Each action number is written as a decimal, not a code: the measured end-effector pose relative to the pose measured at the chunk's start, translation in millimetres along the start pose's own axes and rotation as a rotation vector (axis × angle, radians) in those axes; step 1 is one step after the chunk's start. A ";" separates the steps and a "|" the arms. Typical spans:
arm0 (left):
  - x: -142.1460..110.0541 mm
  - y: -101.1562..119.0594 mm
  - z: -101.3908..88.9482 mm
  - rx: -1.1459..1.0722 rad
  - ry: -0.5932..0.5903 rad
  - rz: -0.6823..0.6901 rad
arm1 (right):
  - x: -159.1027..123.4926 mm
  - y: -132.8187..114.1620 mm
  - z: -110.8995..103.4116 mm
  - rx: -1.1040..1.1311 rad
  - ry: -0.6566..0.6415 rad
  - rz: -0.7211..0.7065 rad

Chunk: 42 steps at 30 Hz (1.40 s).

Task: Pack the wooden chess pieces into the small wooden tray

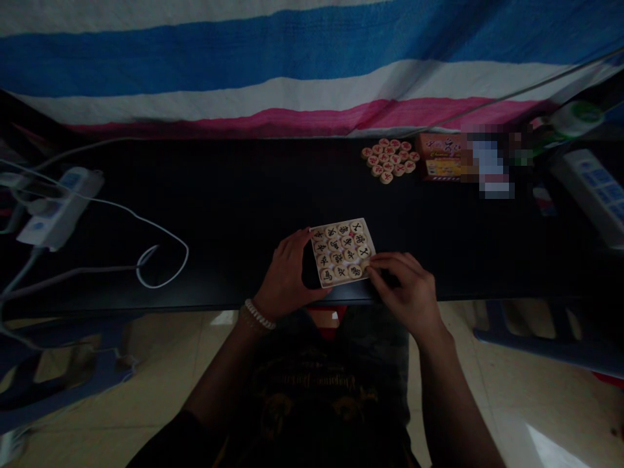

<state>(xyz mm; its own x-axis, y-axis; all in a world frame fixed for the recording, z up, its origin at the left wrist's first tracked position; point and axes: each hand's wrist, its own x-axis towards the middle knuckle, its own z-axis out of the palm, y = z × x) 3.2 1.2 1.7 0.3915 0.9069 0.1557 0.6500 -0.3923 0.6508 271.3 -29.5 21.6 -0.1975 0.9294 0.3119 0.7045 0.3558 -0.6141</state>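
Observation:
A small square tray (pixel 318 258) packed with several round wooden chess pieces marked in black sits near the front edge of a black table (pixel 234 214). My left hand (pixel 287 273) curls around the tray's left side and holds it. My right hand (pixel 404 289) is at the tray's lower right corner, fingers pinched together on a piece there. A loose cluster of wooden pieces with red marks (pixel 390 159) lies at the far right of the table.
An orange box (pixel 441 156) stands beside the loose pieces. A white power strip (pixel 61 208) with looping cables (pixel 160 260) lies at the left. Another power strip (pixel 592 188) and a green-topped item (pixel 575 117) are at the right. A striped cloth (pixel 292 65) hangs behind.

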 end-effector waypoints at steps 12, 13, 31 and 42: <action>-0.1 1.5 -1.3 0.014 0.002 -0.001 | 7.6 2.8 -8.7 0.100 -0.079 0.060; -0.1 1.6 -1.3 0.015 0.001 0.001 | 7.8 2.6 -8.2 0.087 -0.080 0.052; -0.1 -0.4 -0.3 0.013 -0.002 0.006 | -12.6 -7.2 -0.1 -0.105 -0.009 -0.031; -0.3 -1.9 0.6 0.014 0.008 0.027 | -13.5 -13.1 11.5 -0.140 0.019 -0.013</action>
<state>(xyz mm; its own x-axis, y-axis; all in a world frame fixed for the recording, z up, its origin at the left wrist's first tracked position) 2.3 1.6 0.0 0.4035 0.8973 0.1788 0.6485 -0.4184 0.6359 256.9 -45.6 17.1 -0.1955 0.9222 0.3337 0.7906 0.3496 -0.5028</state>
